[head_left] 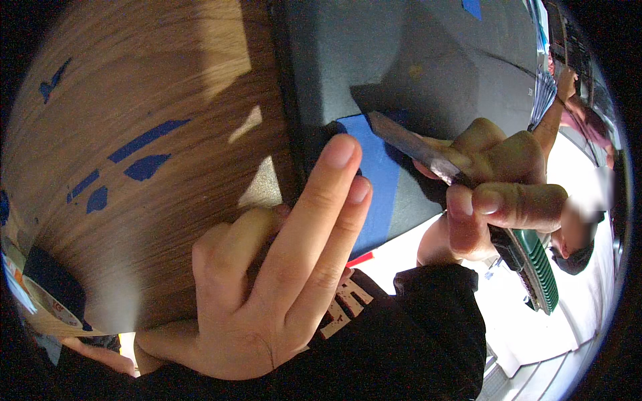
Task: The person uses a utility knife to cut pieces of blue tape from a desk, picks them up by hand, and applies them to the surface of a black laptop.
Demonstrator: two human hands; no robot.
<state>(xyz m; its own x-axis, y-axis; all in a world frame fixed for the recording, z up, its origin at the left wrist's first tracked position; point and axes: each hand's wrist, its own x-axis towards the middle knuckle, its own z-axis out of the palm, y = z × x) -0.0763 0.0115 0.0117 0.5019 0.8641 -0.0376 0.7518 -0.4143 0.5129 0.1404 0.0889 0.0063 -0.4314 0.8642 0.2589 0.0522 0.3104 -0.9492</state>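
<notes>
My right hand [511,177] is closed around a utility knife [535,264] with a green ribbed handle. Its bare blade slants up and left over a blue strip of tape [381,190] on a dark grey panel [455,47]. The tip seems close to the tape's far end, but contact is not clear. My left hand [281,281] lies at the panel's near left edge. Two of its fingers are stretched out, their tips beside or on the tape's left edge; the other fingers curl under and are partly hidden.
A wood-grain surface [154,234] spreads out on the left, with several scraps of blue tape [148,140] stuck to it. A dark round roll [57,284] sits at the lower left. Other people's arms [562,107] and a stack of papers [543,93] show at the right.
</notes>
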